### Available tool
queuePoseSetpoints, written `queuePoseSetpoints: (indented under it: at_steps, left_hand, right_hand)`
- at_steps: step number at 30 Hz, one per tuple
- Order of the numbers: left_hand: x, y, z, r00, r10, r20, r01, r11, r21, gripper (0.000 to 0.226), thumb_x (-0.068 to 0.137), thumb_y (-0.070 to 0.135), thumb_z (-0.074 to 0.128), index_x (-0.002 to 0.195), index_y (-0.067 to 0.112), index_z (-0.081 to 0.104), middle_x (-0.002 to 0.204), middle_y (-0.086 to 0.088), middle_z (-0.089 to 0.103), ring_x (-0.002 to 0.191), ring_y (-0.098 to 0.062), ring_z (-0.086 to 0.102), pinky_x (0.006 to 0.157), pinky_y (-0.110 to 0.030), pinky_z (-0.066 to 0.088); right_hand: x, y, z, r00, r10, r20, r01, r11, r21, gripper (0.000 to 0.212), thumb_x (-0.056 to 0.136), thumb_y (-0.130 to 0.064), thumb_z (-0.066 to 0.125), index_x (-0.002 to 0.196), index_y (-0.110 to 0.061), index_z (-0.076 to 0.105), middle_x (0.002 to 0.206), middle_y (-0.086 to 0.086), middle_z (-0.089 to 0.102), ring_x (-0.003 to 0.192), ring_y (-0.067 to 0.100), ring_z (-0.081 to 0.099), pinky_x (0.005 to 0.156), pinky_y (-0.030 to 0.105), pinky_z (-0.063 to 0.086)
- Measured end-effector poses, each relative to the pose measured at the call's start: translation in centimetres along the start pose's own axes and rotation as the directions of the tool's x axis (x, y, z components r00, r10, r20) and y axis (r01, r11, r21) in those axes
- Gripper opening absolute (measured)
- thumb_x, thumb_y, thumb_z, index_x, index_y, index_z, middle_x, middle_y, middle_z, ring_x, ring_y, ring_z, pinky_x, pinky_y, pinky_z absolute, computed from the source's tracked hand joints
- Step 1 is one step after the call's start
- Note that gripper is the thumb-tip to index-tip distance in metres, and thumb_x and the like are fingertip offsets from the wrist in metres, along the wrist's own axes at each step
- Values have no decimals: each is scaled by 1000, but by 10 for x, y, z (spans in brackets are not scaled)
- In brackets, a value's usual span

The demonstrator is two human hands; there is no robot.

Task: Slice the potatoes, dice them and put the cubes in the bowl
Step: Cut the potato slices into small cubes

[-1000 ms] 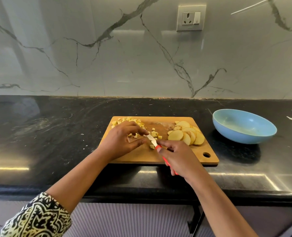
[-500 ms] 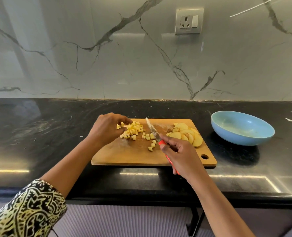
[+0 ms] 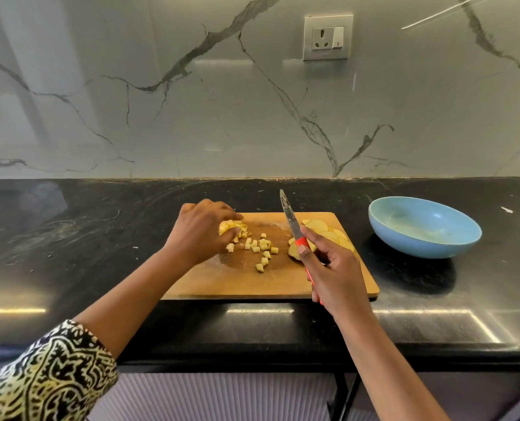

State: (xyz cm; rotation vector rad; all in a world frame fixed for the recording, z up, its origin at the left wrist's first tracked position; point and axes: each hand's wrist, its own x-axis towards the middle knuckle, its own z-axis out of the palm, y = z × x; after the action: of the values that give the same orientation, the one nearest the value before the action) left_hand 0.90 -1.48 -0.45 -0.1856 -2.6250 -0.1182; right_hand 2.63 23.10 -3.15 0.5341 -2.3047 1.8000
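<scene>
While the left hand [image 3: 202, 230] cups over the cube pile [image 3: 232, 229] at the far left of the board [image 3: 240, 281], fingers curled on a clump of cubes, the right hand [image 3: 333, 270] is closed round the red handle of the knife [image 3: 290, 221], blade raised off the board, tip pointing away toward the wall.

Where things are:
- Loose cubes [image 3: 263, 247] scattered mid-board, just right of the pile.
- Slices [image 3: 324, 233] fanned on the right side of the board, partly hidden behind the right hand. Not yet diced.
- Bowl [image 3: 424, 227] on the counter [image 3: 70, 238] right of the board, apart from it. Looks empty, only a pale smear inside.

Handling, my read:
- Cubes: light, firm, wet-cut faces, so probably tacky and slippery. Small. Pinching singles is slow; scoop a handful with cupped fingers, or sweep with the flat of the blade.
- Strays will likely drop on the carry over to the bowl. Bringing the bowl to the board edge, or tilting the board over it, cuts that risk.
- Slices: stiff, thin, slick where they overlap. The fan will slide under the blade. Stack a few flat, hold from above with fingertips tucked back, cut strips then cross-cut.
- Board sits on polished stone near the counter's front edge; may skate under a side push.

Progress: slicing looks done, dicing partway, nothing in the bowl.
</scene>
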Motion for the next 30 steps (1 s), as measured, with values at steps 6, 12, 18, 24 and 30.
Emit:
queuePoseSetpoints:
  at_steps: [6, 12, 18, 24, 30]
  left_hand:
    - [5, 3, 4, 978, 152, 143, -113, 962, -250, 46, 86, 52, 55, 128, 33, 55, 133, 11, 55, 125, -8, 44, 107, -34, 34]
    - [13, 18, 25, 853, 441, 279, -426, 897, -113, 46, 91, 56, 34, 127, 38, 57, 136, 14, 53, 130, -8, 41, 109, -34, 27]
    - [49, -3, 31, 933, 265, 245, -304, 943, 138, 29, 95, 43, 50, 120, 35, 63, 129, 14, 59, 124, -11, 47, 109, -37, 25]
    - [64, -11, 23, 987, 79, 140, -70, 995, -66, 20, 90, 34, 61, 108, 31, 70, 111, 5, 69, 98, -11, 62, 93, -34, 49]
    - [27, -33, 3, 924, 265, 275, -158, 921, -357, 60, 77, 73, 50, 124, 37, 59, 133, 17, 52, 126, -3, 40, 105, -29, 31]
  right_hand:
    - [0, 2, 0, 1000, -26, -12, 26, 999, -23, 40, 93, -33, 58, 132, -31, 56, 57, -14, 48, 38, 5, 45, 42, 19, 41]
    - [2, 5, -1, 1000, -21, -20, 20, 999, -29, 40, 92, -34, 58, 132, -33, 56, 60, -18, 50, 40, 7, 45, 44, 23, 43]
    - [5, 8, -2, 999, -23, -26, 22, 999, -48, 40, 92, -35, 59, 131, -33, 57, 59, -22, 52, 50, 4, 48, 53, 24, 46]
    - [4, 6, -3, 999, -17, -41, 15, 999, -41, 38, 92, -35, 59, 130, -36, 56, 56, -6, 47, 47, 15, 42, 48, 41, 47]
    - [3, 7, -3, 999, -15, -32, 14, 1000, -13, 37, 93, -31, 59, 129, -37, 56, 54, -6, 47, 43, 15, 40, 44, 41, 45]
